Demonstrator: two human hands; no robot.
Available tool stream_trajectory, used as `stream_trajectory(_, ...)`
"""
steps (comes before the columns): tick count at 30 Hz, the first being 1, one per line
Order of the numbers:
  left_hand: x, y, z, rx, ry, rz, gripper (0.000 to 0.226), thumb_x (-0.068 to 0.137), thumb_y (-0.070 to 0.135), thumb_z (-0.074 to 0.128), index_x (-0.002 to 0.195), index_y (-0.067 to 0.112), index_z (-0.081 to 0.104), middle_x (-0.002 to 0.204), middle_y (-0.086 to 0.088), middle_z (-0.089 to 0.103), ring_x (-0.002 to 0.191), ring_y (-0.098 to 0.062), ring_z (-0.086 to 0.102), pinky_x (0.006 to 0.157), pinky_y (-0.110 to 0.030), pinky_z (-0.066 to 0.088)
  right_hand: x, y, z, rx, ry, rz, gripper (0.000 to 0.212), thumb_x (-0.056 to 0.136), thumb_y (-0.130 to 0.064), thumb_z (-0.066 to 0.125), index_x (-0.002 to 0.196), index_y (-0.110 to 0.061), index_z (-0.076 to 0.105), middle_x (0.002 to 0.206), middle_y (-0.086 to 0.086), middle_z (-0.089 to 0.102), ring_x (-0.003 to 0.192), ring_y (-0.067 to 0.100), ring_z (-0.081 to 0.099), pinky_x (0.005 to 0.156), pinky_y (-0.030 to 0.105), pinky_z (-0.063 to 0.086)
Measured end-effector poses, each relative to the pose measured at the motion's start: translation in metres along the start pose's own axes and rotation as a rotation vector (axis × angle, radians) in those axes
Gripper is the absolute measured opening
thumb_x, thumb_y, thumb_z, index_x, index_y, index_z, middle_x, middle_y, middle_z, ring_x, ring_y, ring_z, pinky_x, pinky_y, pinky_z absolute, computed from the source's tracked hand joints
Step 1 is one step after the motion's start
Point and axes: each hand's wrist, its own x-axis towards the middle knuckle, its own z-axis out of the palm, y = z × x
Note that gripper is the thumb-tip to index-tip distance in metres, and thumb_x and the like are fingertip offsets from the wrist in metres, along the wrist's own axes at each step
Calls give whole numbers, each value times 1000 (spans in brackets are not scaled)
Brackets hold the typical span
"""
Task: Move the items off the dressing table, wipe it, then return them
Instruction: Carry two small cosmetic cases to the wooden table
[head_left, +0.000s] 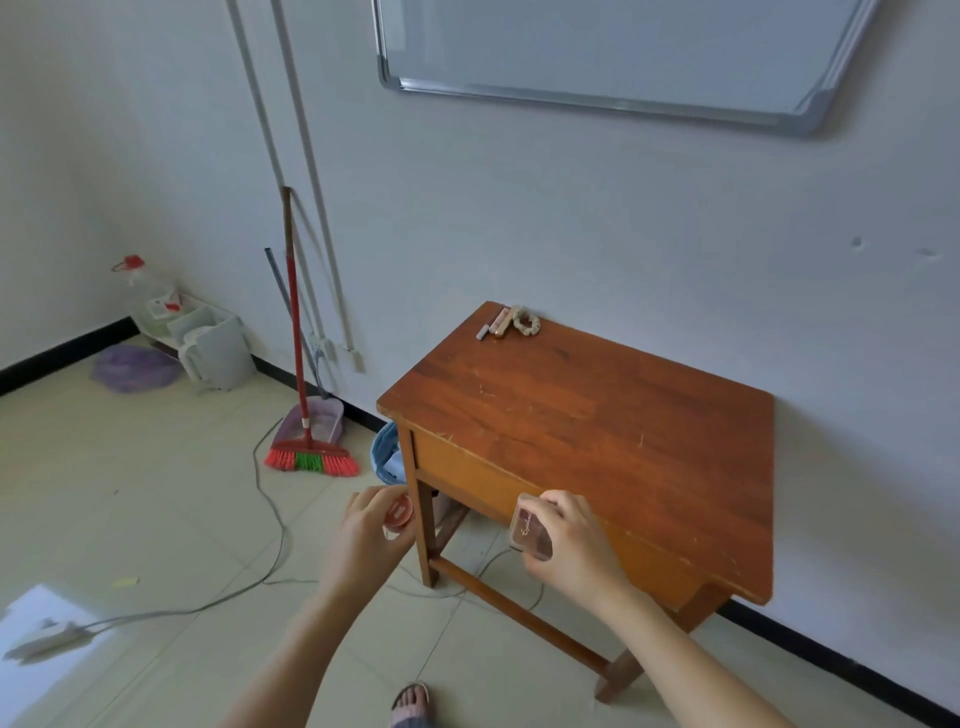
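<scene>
The wooden dressing table (597, 415) stands against the wall. At its far left corner lie a small pale stick (486, 328), a beige tube (502, 323) and a beige scrunchie (526, 322). My left hand (366, 535) grips a small round red tin (399, 513) in the air, left of the table's front leg. My right hand (569, 545) holds a clear brown rectangular case (530, 527) in front of the table's front edge.
A red broom (304, 415) and a purple dustpan (319, 418) lean on the wall left of the table. A blue bin (387, 452) sits beside the table. Grey cables (270, 509) cross the floor. White tubs (218, 348) and a bottle stand in the corner.
</scene>
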Motion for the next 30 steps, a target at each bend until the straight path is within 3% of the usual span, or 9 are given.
stream_trajectory(4,54,-10,14,-11,-27,33,31,78,12,69,108,11,64,95,7,55,89,-13,49,71,-11,36,46,10,-7,-25,30,38,53,81,-23,60,132,-23,43,127,0,42,118,18,34,95,23,34)
stream_trajectory(9,140,-19,33,-1,-102,92,38,79,11,67,116,8,61,112,-4,61,104,-19,49,91,-28,40,105,23,-18,-60,43,129,56,82,-26,62,133,-25,39,129,-3,39,120,16,32,98,23,34)
stream_trajectory(15,214,-31,64,38,-207,205,42,86,20,59,127,15,52,123,2,56,115,-12,44,89,-14,29,160,35,-13,-39,53,262,59,82,-28,62,135,-25,37,131,-4,37,122,14,29,99,20,33)
stream_trajectory(21,258,-30,109,33,-373,224,45,89,27,55,133,22,44,131,7,49,120,-8,40,97,-14,33,184,66,0,-20,-4,361,58,82,-28,61,135,-28,36,131,-7,35,123,13,29,100,20,33)
stream_trajectory(30,356,4,179,204,-465,387,45,91,27,50,135,23,41,132,6,47,121,-11,38,99,-18,32,273,156,-22,45,99,445,59,81,-28,64,134,-26,38,129,-4,40,121,14,33,99,22,36)
